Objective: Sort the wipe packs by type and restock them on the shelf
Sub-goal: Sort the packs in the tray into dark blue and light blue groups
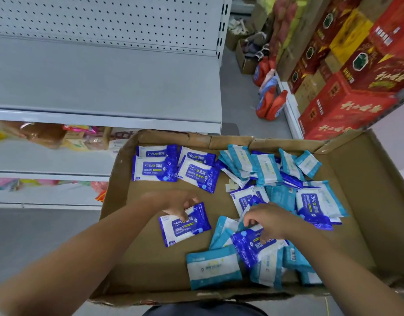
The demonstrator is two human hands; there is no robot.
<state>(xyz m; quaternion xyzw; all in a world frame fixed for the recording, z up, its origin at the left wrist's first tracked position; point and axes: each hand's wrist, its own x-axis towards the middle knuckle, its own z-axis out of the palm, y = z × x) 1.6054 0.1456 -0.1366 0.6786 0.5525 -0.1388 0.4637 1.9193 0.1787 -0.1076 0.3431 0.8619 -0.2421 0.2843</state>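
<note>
My left hand (180, 206) pinches a dark-blue pack (185, 225) — long axis eight-to-two — its matching stack (155, 168) lies at twelve o'clock; my right hand (268, 221) digs the pile (283, 195), grip unclear.

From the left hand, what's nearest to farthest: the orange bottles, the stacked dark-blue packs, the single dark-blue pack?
1. Single dark-blue pack, held by the left hand.
2. Stacked dark-blue packs, box's far-left corner.
3. Orange bottles, beyond the box, rightward.
</note>
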